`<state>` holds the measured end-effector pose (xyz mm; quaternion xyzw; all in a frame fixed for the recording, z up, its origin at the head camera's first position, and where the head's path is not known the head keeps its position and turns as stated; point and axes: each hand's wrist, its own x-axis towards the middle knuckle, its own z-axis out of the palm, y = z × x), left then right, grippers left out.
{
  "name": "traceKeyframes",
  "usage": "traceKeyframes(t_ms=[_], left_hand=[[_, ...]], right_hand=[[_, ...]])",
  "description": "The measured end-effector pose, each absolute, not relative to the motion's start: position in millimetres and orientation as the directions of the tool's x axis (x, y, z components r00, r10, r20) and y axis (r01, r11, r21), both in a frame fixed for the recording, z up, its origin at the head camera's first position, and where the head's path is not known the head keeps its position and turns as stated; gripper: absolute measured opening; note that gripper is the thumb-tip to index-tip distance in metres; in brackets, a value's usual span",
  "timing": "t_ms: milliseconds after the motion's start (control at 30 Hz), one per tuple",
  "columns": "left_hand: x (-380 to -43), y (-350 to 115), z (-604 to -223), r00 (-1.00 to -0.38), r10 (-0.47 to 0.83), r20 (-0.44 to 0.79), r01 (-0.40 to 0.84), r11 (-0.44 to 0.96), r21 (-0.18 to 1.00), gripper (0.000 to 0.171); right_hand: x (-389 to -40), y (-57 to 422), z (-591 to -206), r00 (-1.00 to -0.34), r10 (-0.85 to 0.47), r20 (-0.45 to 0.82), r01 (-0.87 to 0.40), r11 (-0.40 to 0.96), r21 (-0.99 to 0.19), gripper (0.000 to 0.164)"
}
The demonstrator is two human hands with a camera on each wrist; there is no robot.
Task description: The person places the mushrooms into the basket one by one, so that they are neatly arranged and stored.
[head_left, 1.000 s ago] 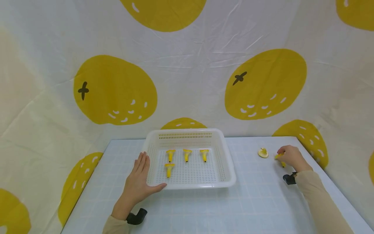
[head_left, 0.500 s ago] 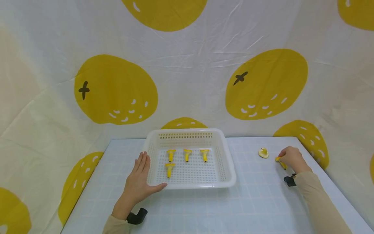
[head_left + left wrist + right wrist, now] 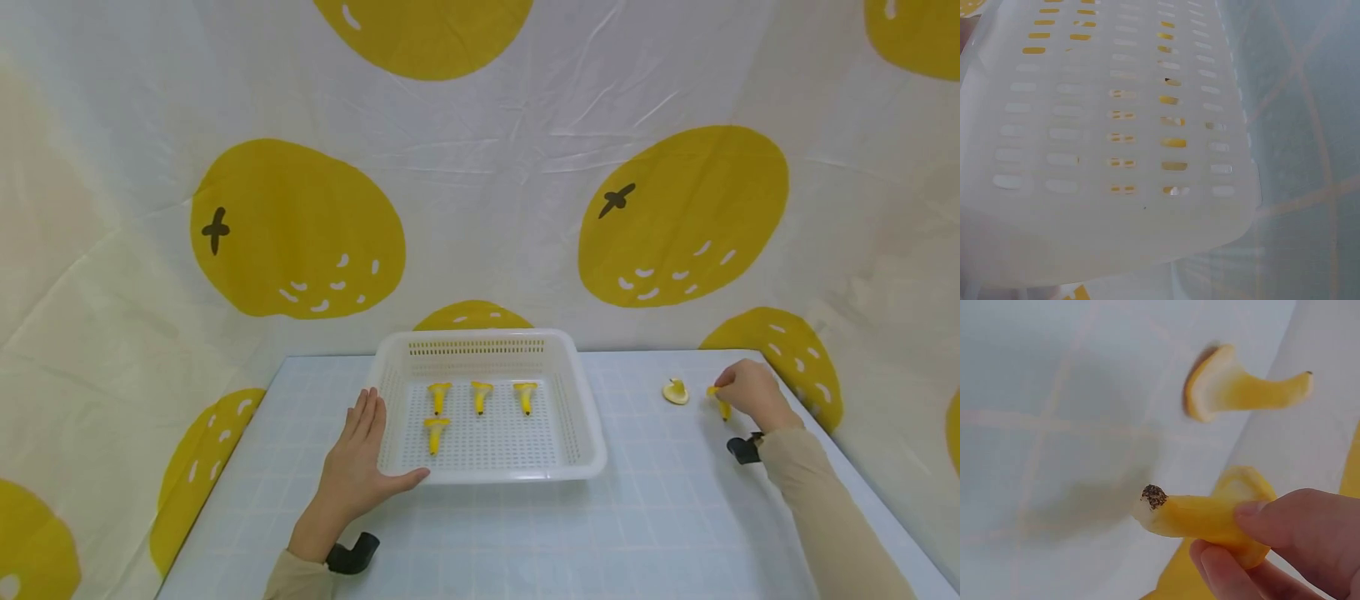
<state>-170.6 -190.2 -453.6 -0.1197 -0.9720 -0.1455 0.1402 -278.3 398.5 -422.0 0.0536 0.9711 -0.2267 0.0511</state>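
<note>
In the head view my right hand (image 3: 756, 395) pinches a yellow mushroom (image 3: 721, 405) above the right side of the table. The right wrist view shows thumb and fingers on the cap end of this mushroom (image 3: 1200, 515), its dark speckled stem tip pointing away from the hand. A second mushroom (image 3: 676, 391) stands on its cap to the left, stem up. My left hand (image 3: 358, 467), fingers straight, lies along the left rim of a white slotted basket (image 3: 589, 417), thumb at its front corner. Several mushrooms (image 3: 480, 398) lie inside, three in a back row and one in front.
A pale blue checked cloth covers the table (image 3: 525, 542). Behind it hangs a white curtain (image 3: 487, 208) with large yellow fruit prints. In the left wrist view the slotted basket wall (image 3: 1097, 231) fills most of the frame.
My right hand has taken the mushroom by its cap and raised it off the table, shifting slightly up in the head view. The left hand and basket have stayed put.
</note>
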Motion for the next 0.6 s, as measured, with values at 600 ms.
traceKeyframes(t_ms=[600], left_hand=[[-170, -191, -454, -0.926, 0.198, 0.321, 0.285, 0.925, 0.252, 0.127]], right_hand=[[-274, 350, -380, -0.996, -0.001, 0.088, -0.040, 0.898, -0.438, 0.023]])
